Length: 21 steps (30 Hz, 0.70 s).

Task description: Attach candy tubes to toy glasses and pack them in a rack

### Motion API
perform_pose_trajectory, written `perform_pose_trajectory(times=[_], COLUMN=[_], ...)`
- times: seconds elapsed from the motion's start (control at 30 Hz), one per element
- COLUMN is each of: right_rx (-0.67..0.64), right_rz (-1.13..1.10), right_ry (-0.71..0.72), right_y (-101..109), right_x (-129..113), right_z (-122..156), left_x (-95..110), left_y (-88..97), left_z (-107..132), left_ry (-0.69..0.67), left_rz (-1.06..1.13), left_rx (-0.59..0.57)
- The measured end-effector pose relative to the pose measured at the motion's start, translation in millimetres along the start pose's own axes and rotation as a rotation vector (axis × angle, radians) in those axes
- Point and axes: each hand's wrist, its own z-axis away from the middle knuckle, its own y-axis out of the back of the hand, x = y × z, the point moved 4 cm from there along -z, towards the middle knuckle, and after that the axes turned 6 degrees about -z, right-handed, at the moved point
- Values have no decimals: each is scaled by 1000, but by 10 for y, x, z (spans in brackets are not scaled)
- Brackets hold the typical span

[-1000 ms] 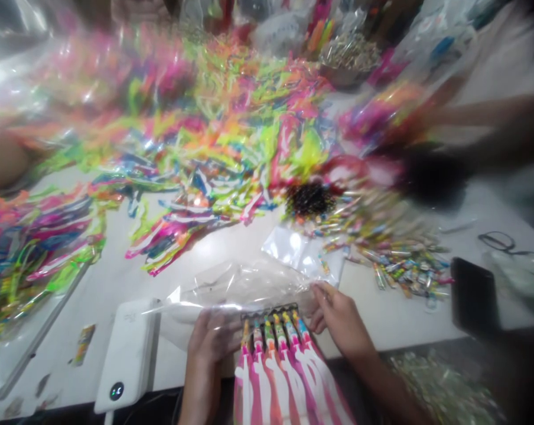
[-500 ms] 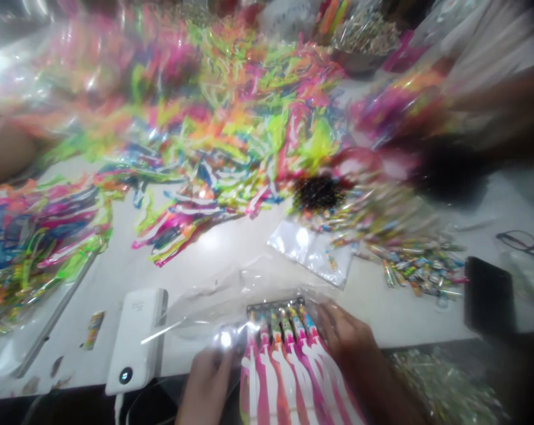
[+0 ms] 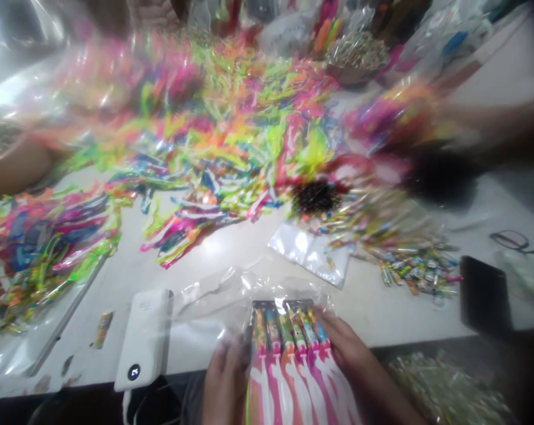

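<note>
At the far left, a co-worker's forearm [image 3: 10,168] reaches over the white table [image 3: 231,248], above a heap of bright ribbons [image 3: 41,242]. A stray tube [image 3: 103,329] lies just left of a white power bank [image 3: 143,339], whose display is lit.

The person's hands are apart, one on each side of the job. The left hand [image 3: 225,383] is blurred at the near table edge, beside the bundle, so I can't tell how firmly it presses. In the middle, the bundle [image 3: 289,354] is a row of about six coloured tubes, their pink-and-white streamers hanging over the table edge. Clear film [image 3: 209,307] lies loosely over and beyond the tube tops. The right hand [image 3: 344,348] is clamped against the bundle's right side. To my eye, even pressure from both sides would best keep the row square, with the tube tops level and the film smooth.

Farther right lie a small clear bag [image 3: 309,251], dark beads [image 3: 315,198] and a spill of loose tubes [image 3: 415,265]. Above them, a co-worker's hand [image 3: 439,174] is too blurred to show what it holds. At the right are a black phone [image 3: 485,293] and glasses [image 3: 510,239].
</note>
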Motion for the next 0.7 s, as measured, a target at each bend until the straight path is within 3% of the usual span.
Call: perform_pose_trajectory(times=[0.17, 0.43, 0.57, 0.7], right_rx=[-120, -131, -216, -148], right_rz=[-223, -98, -50, 112], right_ry=[-76, 76, 150, 233], right_y=[-102, -106, -151, -78], right_x=[-58, -239, -299, -263], right_z=[62, 197, 267, 282], left_x=[7, 124, 185, 196], left_y=[53, 32, 122, 273], left_z=[119, 218, 222, 223], left_ry=[0, -22, -58, -153], left_rz=[-11, 159, 43, -184], left_rx=[-10, -194, -215, -171])
